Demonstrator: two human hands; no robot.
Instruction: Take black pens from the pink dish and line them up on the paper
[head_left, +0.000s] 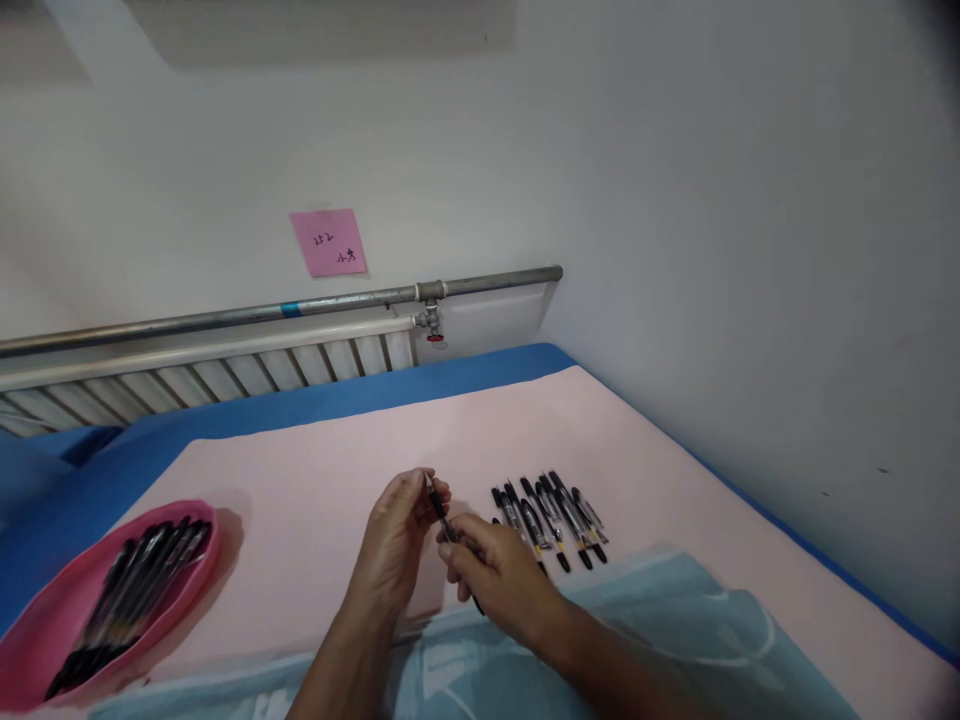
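Observation:
My left hand (396, 545) and my right hand (501, 578) meet over the pink table cover (315, 480), both closed on one black pen (441, 515). The left fingers pinch its upper end near the tip. The right fingers grip its lower part, and the pen's bottom end pokes out below the right hand. Just right of the hands lies a row of several black pens (553, 515) side by side on the cover.
A pink oval tray (45, 620) at the left holds several more black pens (127, 600). A light blue cloth (675, 640) covers the near edge. Blue table edge (337, 400), radiator (202, 375), pipe and white walls bound the back and right.

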